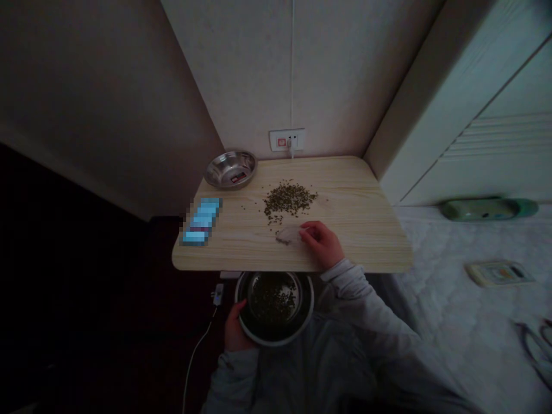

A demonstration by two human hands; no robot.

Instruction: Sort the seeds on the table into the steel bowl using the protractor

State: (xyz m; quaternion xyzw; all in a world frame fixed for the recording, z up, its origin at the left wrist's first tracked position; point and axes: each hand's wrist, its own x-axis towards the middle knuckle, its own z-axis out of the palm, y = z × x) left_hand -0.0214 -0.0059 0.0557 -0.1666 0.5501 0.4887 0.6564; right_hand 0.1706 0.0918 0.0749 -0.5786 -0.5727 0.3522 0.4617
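My left hand (238, 330) grips the rim of a metal bowl (276, 340) held below the table's front edge. Many small dark greenish grains lie inside that bowl. Between thumb and fingers of my right hand (321, 244) is a thin, whitish, see-through sheet (290, 234), lowered to the tabletop. A few grains sit along its left edge. Beyond it, a loose pile of small dark greenish grains (288, 198) is spread on the light wooden table (366, 230), with some strays around it. What kind of grain it is, I cannot tell.
A shiny steel bowl (231, 171) stands at the table's back left, near a pixelated bright blue rectangle (202, 222). A wall socket (287, 140) holds a plug. A white cable (190, 356) hangs at left. On the bed (435, 253) lie a green case (489, 209) and a small box-like object (499, 273).
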